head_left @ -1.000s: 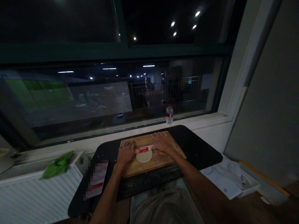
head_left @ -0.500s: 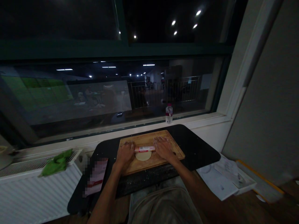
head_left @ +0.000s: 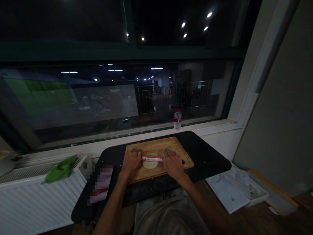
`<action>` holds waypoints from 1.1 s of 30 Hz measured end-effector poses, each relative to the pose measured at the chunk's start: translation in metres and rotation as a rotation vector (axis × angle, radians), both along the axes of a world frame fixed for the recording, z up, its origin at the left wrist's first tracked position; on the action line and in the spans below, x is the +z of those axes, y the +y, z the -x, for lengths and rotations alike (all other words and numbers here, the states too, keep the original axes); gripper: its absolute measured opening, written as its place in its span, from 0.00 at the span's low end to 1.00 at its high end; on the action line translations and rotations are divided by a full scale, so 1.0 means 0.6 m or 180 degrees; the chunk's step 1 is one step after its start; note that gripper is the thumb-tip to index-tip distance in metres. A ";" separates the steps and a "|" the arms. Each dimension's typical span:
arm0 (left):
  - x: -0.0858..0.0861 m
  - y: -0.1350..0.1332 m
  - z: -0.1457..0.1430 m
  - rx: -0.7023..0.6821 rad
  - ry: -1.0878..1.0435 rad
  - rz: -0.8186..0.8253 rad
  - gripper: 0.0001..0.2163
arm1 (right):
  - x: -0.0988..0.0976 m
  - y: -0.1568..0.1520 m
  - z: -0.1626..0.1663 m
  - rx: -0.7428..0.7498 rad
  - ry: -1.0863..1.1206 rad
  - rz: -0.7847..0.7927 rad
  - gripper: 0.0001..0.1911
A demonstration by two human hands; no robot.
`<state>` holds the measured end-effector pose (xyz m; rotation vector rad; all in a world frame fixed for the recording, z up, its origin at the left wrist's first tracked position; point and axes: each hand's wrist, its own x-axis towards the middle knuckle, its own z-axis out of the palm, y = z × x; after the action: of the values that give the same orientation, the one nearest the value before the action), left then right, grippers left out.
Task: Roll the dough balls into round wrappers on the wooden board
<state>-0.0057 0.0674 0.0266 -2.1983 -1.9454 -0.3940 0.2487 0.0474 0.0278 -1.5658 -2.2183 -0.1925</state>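
Note:
A rolling pin [head_left: 152,159] with a red and white label lies across a flat round of pale dough [head_left: 150,164]. The dough shows on both the near and far sides of the pin. My left hand [head_left: 132,160] is closed around the pin's left end. At the other end, my right hand [head_left: 171,160] presses down with its fingers curled over the pin. Both ends are hidden under my hands. Beneath the dough is a wooden cutting board [head_left: 141,178], resting on a black table [head_left: 205,156].
A pink and white packet [head_left: 102,184], partly blurred out, lies on the table's left side. A water bottle [head_left: 177,120] stands on the windowsill. Left, a green cloth [head_left: 61,169] hangs over a radiator [head_left: 44,202]. An open white box [head_left: 254,192] sits low at right.
The rolling pin has rolled slightly toward me, turning its label and uncovering dough on the far side. My right fingers have curled in more.

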 end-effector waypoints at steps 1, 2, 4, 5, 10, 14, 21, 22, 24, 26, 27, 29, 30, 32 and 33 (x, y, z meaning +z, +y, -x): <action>-0.002 0.000 0.001 -0.0024 -0.0017 -0.0034 0.21 | -0.002 -0.006 0.001 -0.0007 0.0009 -0.0027 0.28; -0.004 0.001 0.002 -0.0051 -0.0025 -0.0059 0.20 | -0.004 -0.012 0.003 -0.0021 0.0012 -0.0048 0.28; -0.008 0.005 0.004 -0.0103 -0.0008 -0.0062 0.19 | -0.008 -0.024 0.006 -0.0078 0.0006 -0.0067 0.28; -0.009 0.007 0.005 -0.0114 -0.0004 -0.0049 0.19 | -0.011 -0.030 0.007 -0.0090 -0.0002 -0.0065 0.28; -0.011 0.011 0.003 -0.0080 -0.0053 -0.0037 0.18 | -0.024 -0.053 0.009 -0.0012 0.0056 -0.0035 0.28; -0.009 0.008 0.003 -0.0143 0.0029 -0.0011 0.17 | -0.024 -0.056 0.007 -0.0024 0.0046 -0.0003 0.29; -0.009 0.001 0.005 -0.0149 0.0204 0.0099 0.19 | 0.002 0.006 -0.007 0.0109 -0.0061 0.0074 0.28; -0.010 0.001 0.005 -0.0120 0.0183 0.0091 0.20 | 0.005 0.019 -0.009 0.0135 -0.0081 0.0076 0.27; -0.013 0.002 0.004 -0.0060 0.0168 0.0045 0.22 | 0.013 0.047 -0.011 0.0205 -0.0125 0.0114 0.27; -0.015 0.003 0.003 -0.0043 0.0245 -0.0003 0.21 | 0.021 0.075 -0.009 0.0251 -0.0188 0.0227 0.26; -0.015 0.003 0.003 -0.0047 0.0302 -0.0019 0.21 | 0.025 0.088 -0.007 0.0235 -0.0199 0.0290 0.26; -0.017 0.003 0.002 -0.0059 0.0382 -0.0023 0.20 | 0.033 0.110 -0.003 0.0220 -0.0233 0.0437 0.26; -0.017 0.003 0.002 -0.0051 0.0396 -0.0014 0.20 | 0.036 0.119 -0.001 0.0213 -0.0242 0.0486 0.27; -0.018 0.001 0.001 0.0007 0.0374 0.0014 0.20 | 0.038 0.128 0.001 0.0204 -0.0242 0.0512 0.27; -0.019 0.000 0.001 0.0037 0.0343 0.0032 0.20 | 0.037 0.128 0.001 0.0208 -0.0226 0.0481 0.27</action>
<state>-0.0062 0.0676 0.0153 -2.1656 -1.9071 -0.2588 0.2484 0.1243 0.0502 -1.5832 -2.3844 -0.0632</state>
